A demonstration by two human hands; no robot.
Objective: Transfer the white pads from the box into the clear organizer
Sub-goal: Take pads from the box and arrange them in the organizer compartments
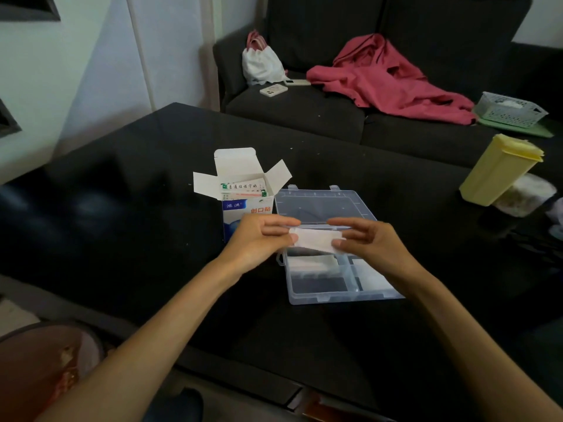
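Note:
A white and blue cardboard box [243, 190] stands upright on the black table with its flaps open and more pads showing inside. Right of it lies the clear organizer [332, 295], lid folded back, with white pads [310, 264] in its compartments. My left hand [259, 239] and my right hand [368, 239] each pinch one end of a white pad [313, 240], holding it flat just above the organizer's rear compartments.
A yellow lidded container [499, 170] lies tilted at the table's right side beside a pale cloth [524, 194]. Behind the table a dark sofa holds a pink garment [384, 77], a white bag [262, 62], a phone [273, 90] and a basket [511, 109].

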